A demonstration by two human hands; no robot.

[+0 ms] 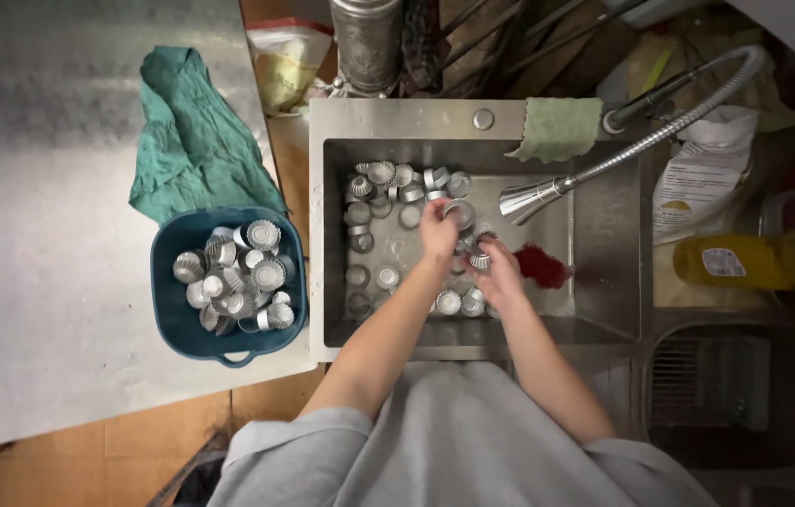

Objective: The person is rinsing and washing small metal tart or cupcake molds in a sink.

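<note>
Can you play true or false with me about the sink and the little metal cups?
1. The blue tub holds little fluted metal cups. True.
2. The left hand is inside the tub. False: it is over the sink, holding a small metal cup.
3. The green cloth lies inside the sink. False: it lies on the counter, behind the tub.
4. The right hand holds a fluted cup. True.
5. A red thing lies in the sink. True.

Hands (468,253) in sink (604,310), metal moulds (388,188)
</note>
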